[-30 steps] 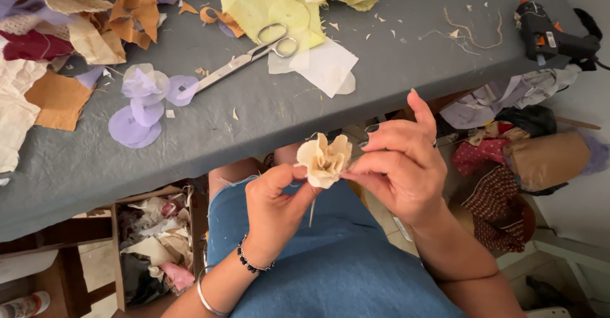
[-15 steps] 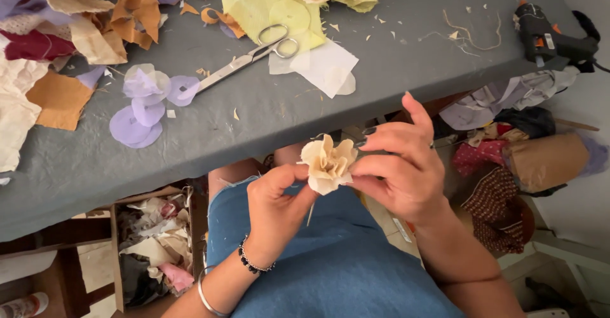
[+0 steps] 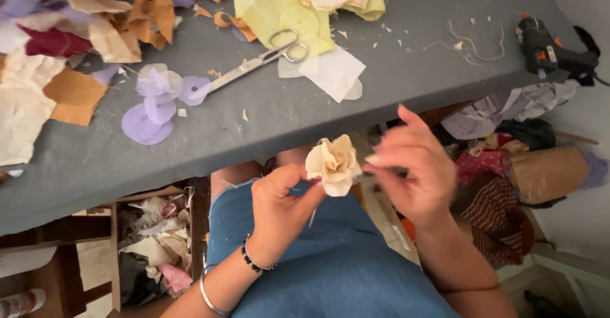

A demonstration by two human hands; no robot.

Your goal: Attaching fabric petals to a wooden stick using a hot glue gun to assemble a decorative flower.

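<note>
A blue denim garment is seen nearest the camera, covering the lap of the person. Just above it, a cream fabric flower is held up over the lap, below the near edge of the table. The flower is pinched at its base by the left hand, with the thumb and fingers closed around the lower petals; a thin stem is seen hanging beneath the grip. A black beaded bracelet and a silver bangle are worn on the left wrist. The right hand is held just beside the flower on its right, blurred, with the fingers loosely curled and the fingertips near the outer petals; whether a petal is actually touched cannot be told.

Under the table on the left, a wooden crate of fabric scraps is seen. On the right, patterned cloth bundles are piled on the floor.

Farther off, the grey table is strewn with cuttings. Lilac fabric petals lie left of centre, and metal scissors rest just beyond them, their handles on a yellow-green cloth. Orange and tan scraps are heaped at the far left, and a black glue gun lies at the far right edge.
</note>
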